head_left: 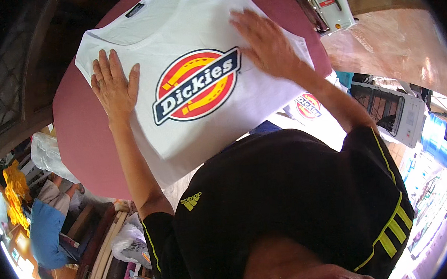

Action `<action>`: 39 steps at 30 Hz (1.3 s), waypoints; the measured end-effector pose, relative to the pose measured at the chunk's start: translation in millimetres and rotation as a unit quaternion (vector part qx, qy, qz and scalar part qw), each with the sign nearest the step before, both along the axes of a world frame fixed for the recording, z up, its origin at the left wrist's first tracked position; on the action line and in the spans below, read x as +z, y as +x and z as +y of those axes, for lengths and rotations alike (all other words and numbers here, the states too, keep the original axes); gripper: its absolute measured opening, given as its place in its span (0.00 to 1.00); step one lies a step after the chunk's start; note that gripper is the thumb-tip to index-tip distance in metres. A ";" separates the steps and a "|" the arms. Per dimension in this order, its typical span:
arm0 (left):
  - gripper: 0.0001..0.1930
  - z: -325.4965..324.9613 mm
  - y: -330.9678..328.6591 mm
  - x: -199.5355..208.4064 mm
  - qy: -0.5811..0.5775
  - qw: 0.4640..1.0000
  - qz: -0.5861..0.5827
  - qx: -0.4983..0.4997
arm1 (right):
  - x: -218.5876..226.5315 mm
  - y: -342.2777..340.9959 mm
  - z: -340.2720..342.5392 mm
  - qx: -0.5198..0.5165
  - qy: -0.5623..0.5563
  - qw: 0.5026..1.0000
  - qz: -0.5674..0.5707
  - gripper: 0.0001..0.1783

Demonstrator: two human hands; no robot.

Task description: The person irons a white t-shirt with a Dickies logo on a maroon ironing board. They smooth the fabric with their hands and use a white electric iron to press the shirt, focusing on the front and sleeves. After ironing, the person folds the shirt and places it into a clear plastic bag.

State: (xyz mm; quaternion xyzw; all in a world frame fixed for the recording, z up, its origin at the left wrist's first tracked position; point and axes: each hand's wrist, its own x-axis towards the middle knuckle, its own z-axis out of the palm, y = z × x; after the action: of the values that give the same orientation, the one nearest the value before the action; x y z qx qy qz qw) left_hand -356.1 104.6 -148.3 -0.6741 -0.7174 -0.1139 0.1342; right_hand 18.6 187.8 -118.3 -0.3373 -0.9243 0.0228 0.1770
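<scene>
In the head view, a white shirt (190, 40) with no sleeves lies spread out on a round, dull pink table (81, 144). Its neck hole is at the far left, and its near edge hangs down close to the person's tummy. A big round picture (196, 84) in red, yellow and dark blue is on the front, between the two hands.

The left hand (113, 87) lies flat on the left side of the shirt. It is open, with the thumb out to the side, and it grips nothing. The right hand (266, 43) is over the far right side of the shirt. It is open too, with its fingers spread. It looks blurry, so I cannot tell if it touches the cloth.

At the far right, past the shirt, is a white machine (335, 2). A big blue water bottle (439, 142) is on the right. On the left, near a clear plastic bag (51, 154) and a yellow cloth (15, 185), is another person in blue (49, 234).
</scene>
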 end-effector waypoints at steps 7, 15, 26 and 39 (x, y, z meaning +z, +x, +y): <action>0.39 13.5 91.0 -14.8 0.066 0.997 -0.042 -0.015 | -10.1 99.6 -31.7 0.006 -0.083 0.984 -0.157 0.46; 0.42 -11.3 357.6 -2.4 -0.130 0.953 -0.111 -0.249 | 35.9 165.8 79.7 -0.061 0.284 0.956 0.042 0.34; 0.33 -38.7 361.5 11.2 -0.068 0.898 -0.276 -0.337 | 44.5 197.2 188.3 -0.155 -0.370 0.879 0.256 0.20; 0.40 -79.8 219.6 -6.1 0.029 0.994 -0.104 0.007 | 81.2 137.7 -25.8 -0.128 -0.143 0.963 0.191 0.20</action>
State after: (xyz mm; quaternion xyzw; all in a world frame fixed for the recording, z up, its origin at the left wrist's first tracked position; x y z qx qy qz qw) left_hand -136.5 24.8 -154.4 -0.6492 -0.7286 -0.2035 0.0792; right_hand 156.3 162.0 -37.1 -0.4637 -0.8097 0.1958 0.3016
